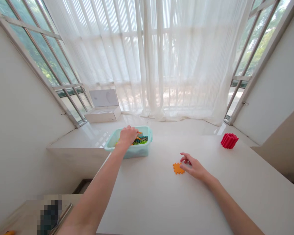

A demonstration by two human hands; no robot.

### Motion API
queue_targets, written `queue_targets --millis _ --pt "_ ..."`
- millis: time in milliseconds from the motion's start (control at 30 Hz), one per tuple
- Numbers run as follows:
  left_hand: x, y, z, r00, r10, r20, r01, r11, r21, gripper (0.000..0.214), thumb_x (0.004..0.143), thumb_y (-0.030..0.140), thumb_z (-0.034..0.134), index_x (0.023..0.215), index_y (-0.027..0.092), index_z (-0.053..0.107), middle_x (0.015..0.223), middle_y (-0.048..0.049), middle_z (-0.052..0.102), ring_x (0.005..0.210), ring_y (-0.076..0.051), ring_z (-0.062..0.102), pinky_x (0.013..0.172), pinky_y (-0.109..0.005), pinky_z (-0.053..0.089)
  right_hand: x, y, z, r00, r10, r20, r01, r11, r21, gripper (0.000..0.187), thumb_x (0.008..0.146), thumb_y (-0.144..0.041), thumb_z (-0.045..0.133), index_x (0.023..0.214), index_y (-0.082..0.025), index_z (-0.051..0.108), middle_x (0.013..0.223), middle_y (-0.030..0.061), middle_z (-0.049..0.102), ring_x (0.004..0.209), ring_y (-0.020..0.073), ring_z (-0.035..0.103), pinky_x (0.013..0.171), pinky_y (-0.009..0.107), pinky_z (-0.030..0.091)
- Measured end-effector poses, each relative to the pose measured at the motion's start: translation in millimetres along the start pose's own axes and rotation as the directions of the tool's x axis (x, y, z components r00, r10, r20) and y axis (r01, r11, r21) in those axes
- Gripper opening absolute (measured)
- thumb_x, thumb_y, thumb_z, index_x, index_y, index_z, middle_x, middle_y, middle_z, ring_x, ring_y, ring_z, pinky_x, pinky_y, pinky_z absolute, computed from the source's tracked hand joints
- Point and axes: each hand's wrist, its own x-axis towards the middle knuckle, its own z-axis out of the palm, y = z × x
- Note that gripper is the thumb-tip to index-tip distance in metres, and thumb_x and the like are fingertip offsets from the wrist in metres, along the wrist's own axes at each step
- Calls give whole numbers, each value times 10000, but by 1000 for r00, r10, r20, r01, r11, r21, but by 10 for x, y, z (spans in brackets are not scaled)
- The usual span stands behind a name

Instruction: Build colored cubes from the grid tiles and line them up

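Observation:
My left hand (128,135) reaches into a pale turquoise plastic bin (139,151), and its fingers are hidden behind the bin's rim and the hand's own back. The bin holds a heap of small multicoloured plastic pieces (141,140), with orange sticks (138,136) beside my fingers. On the white table (156,202), my right hand (192,166) rests with its fingers apart, just beside an orange gear-shaped plastic piece (178,168). A red ridged plastic block (229,140) stands farther right, near the table's far edge.
A white box (103,114) with its lid raised sits on the glossy white windowsill (88,137) behind the table. Sheer white curtains (156,58) cover the window. A pixelated, blurred object (50,215) lies on a lower surface at bottom left.

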Motion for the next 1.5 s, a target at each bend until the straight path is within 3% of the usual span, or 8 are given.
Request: queue_targets --millis 100,233,467,600,767,933,1067,1500 --pt "-78 121 -35 967 1 -256 -14 999 -50 298 974 289 432 952 180 708 989 -127 723 998 -288 588 757 -352 422 6 35 8 1000 9 4 -9 1000 -4 495 859 -406 605 1308 -257 459 1059 47 655 934 199 597 867 368 487" --pt "-359 536 -1 800 40 -599 -205 956 -211 191 953 294 526 906 196 682 845 -58 733 804 -211 632 671 -302 431 11 33 14 1000 5 -9 -5 1000 19 422 868 -405 602 1259 -266 523 1059 42 660 939 201 612 877 376 486" --pt "-956 1351 430 690 240 -682 -606 707 -364 140 934 197 573 1044 238 651 1012 -33 749 844 -155 699 733 -267 513 -17 -133 -48 998 -53 -37 59 981 183 419 815 -389 686 1206 -269 597 1155 60 652 934 200 619 781 341 521" --pt "-1080 1485 628 713 259 -652 -645 608 -463 155 919 185 591 1053 240 646 1111 -61 723 918 -177 709 769 -295 559 -44 -222 -60 994 -102 -24 105 964 244 575 729 -324 778 1263 -298 567 1179 43 652 952 200 612 792 338 512" --pt "-1120 1528 719 796 272 -541 -601 457 -655 250 897 170 606 1133 251 630 1300 -91 624 1064 -190 676 892 -326 576 -48 -261 -60 994 -92 -61 103 971 216 452 737 -290 754 1169 -282 625 1070 26 686 847 182 601 713 319 490" --pt "-1116 1515 714 883 371 -286 -417 345 -841 784 743 295 783 1421 251 392 1449 -140 483 1134 -238 635 932 -387 566 -57 -270 -154 1000 -29 9 27 987 161 436 722 -266 732 1149 -281 648 1077 24 686 824 179 583 694 310 478" --pt "-1118 1502 655 896 403 -188 -352 383 -854 547 812 277 708 1320 259 507 1257 -65 644 1127 -216 625 999 -385 510 -70 -255 -216 996 2 93 -12 994 106 388 739 -330 724 1120 -266 677 1041 32 689 794 180 569 668 302 472" --pt "-1143 1507 657 857 504 -106 -401 525 -750 241 797 312 723 1025 249 675 1161 -56 629 1017 -212 628 937 -341 489 -54 -148 -128 984 -43 172 38 999 29 321 733 -258 717 1053 -273 726 1196 54 608 759 159 563 712 304 510"
